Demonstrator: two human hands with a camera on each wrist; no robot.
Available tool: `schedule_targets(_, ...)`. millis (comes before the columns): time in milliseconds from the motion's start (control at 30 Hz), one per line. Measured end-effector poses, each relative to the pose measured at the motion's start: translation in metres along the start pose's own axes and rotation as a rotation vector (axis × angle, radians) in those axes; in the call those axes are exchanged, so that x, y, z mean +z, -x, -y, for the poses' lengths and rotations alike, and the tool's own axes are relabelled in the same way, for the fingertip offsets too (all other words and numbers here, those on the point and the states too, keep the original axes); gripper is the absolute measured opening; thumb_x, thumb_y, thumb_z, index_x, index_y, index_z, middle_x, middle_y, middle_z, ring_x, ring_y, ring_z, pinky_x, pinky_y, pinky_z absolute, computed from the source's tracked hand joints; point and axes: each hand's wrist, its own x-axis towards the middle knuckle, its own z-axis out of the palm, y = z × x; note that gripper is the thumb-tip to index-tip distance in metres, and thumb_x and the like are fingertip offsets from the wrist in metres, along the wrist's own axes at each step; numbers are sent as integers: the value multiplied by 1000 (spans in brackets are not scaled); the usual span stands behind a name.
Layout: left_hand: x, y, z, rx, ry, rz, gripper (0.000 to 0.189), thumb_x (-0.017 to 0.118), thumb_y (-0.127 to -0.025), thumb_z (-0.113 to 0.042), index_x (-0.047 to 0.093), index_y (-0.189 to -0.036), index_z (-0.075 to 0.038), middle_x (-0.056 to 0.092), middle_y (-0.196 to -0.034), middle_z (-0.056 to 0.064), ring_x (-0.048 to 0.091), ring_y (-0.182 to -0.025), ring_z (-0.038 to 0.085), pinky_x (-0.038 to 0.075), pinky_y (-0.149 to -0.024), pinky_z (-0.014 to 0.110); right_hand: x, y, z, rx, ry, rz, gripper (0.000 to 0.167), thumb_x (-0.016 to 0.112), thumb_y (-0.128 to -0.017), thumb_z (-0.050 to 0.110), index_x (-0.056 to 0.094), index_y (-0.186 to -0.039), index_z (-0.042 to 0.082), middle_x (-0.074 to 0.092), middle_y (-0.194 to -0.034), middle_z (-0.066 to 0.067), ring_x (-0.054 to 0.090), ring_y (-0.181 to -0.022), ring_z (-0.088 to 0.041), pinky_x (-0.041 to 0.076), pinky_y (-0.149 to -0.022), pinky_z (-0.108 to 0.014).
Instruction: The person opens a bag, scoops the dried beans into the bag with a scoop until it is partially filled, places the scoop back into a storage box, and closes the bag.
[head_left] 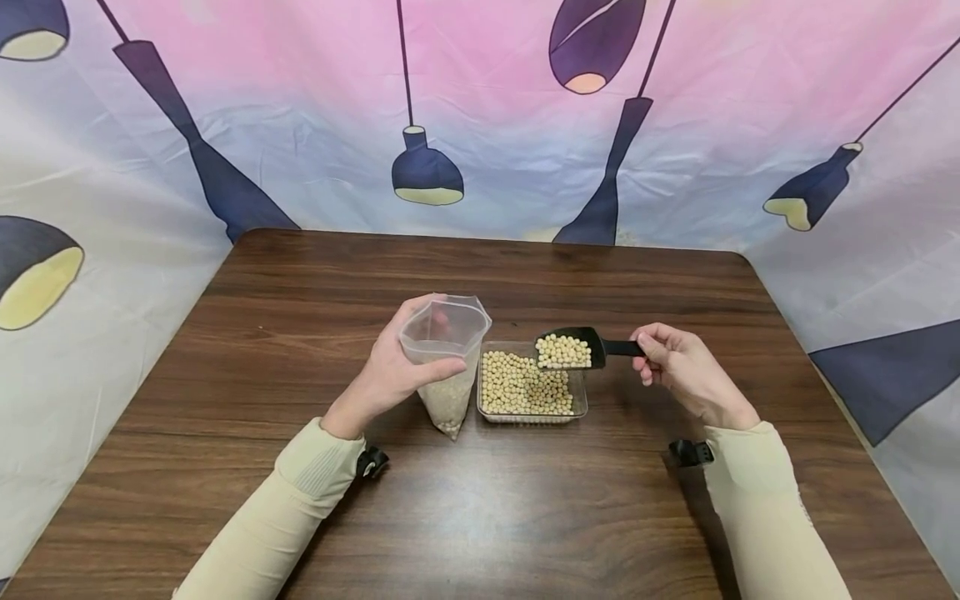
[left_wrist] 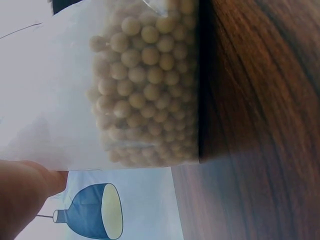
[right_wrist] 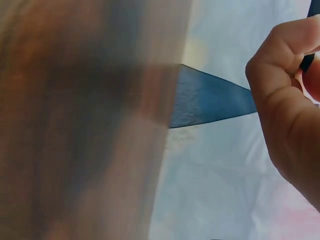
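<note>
My left hand grips a translucent plastic bag near its top, thumb across the front, and the bag's mouth gapes upward. Pale round dried beans fill the lower part of the bag, as the left wrist view shows up close. In my right hand the handle of a black scoop is pinched between thumb and fingers. The scoop is heaped with yellowish dried beans and hangs over the right side of a clear plastic tub. More of the same beans cover the tub's bottom.
All of this is on a dark wood-grain table. Behind its far edge hangs a fabric backdrop printed with lamps. The tub stands close beside the bag, on its right. Black straps show at both cuffs.
</note>
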Motion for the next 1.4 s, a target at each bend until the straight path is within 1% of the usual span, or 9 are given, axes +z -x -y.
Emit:
schedule_targets(200,0,-1,-1,-5,-10,0,76,84,-73,-4,46,-138,-17,52,-117,10,56,-108,26,51,-84,35,5,4,20,-100,-146,-6,29,57,-99,26,53,-109,-1,61,-75,-2,54,-62,-11,50,-57,-23)
schedule_targets(433,0,0,-1,4,3,9,76,84,-73,-3,46,-138,-15,51,-117,12,55,-108,27,51,-84,35,25,8,44,-180,-215,9,23,58,-98,23,57,-107,2,64,-74,-2,57,-61,-12,50,-56,-23)
schedule_targets(567,0,0,-1,7,8,10,76,84,-73,-3,46,-138,-15,51,-117,12,55,-108,28,52,-83,35,40,10,58,-230,-271,26,21,59,-98,19,57,-107,1,66,-74,-3,59,-62,-11,51,-58,-22)
schedule_targets(633,0,0,-1,4,15,14,76,83,-74,-3,45,-139,-15,50,-117,12,55,-108,28,52,-83,35,47,12,65,-255,-271,25,21,59,-98,19,56,-107,0,66,-73,-3,60,-62,-11,51,-59,-23)
schedule_targets(833,0,0,-1,-6,20,27,75,83,-75,-4,45,-139,-16,50,-119,12,54,-109,27,53,-81,34,66,12,78,-328,-230,-2,21,60,-97,16,56,-106,-2,68,-72,-5,61,-60,-12,53,-59,-24)
schedule_targets(967,-1,-1,-1,-15,12,26,74,82,-76,-5,45,-139,-16,51,-119,11,54,-108,26,52,-82,34,74,10,83,-375,-180,-34,20,59,-98,15,56,-105,-4,68,-71,-6,62,-59,-12,53,-59,-25)
schedule_targets(1200,-1,1,-2,-33,-30,22,74,83,-77,-8,45,-140,-18,52,-120,7,52,-107,24,49,-83,35,82,9,89,-423,-39,-112,23,61,-97,16,57,-103,-5,68,-71,-8,63,-58,-11,55,-60,-28)
schedule_targets(1400,-1,0,-4,-58,-2,36,75,83,-77,-10,44,-140,-20,52,-126,6,53,-110,24,50,-86,35,85,11,91,-484,41,-133,24,60,-97,14,56,-105,-9,68,-72,-8,65,-59,-13,57,-62,-31)
